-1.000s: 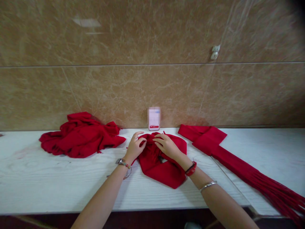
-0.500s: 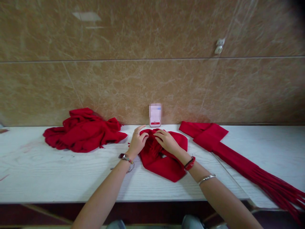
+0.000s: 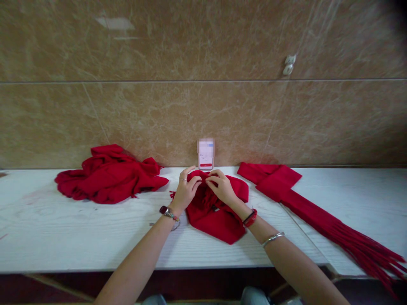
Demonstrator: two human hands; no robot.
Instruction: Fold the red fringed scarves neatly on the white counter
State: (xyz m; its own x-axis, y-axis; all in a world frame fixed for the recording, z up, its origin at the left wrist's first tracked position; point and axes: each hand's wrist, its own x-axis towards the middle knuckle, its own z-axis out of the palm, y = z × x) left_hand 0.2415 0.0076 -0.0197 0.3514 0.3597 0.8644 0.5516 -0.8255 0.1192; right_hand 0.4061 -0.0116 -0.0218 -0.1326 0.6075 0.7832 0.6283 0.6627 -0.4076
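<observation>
A red scarf [image 3: 219, 224] lies gathered in a loop on the white table, directly below the phone. My left hand [image 3: 187, 188] pinches its upper edge between thumb and fingers, with the index finger raised. Close beside it, my right hand [image 3: 221, 186] pinches the same edge from the right. A small gap separates the fingertips of the two hands. Bunched fabric and some fringe show in the middle of the scarf, partly covered by my hands.
A phone [image 3: 206, 154] leans upright against the tiled wall [image 3: 143, 114]. To the left lies a crumpled heap of red cloth [image 3: 108, 178]. On the right, a folded red scarf [image 3: 305, 207] hangs its fringe over the front edge of the white table [image 3: 79, 237].
Both hands stay at the scarf's upper edge; the right hand's fingers have shifted slightly upward. The near fold of the scarf lies a little differently, and the view has shifted slightly.
</observation>
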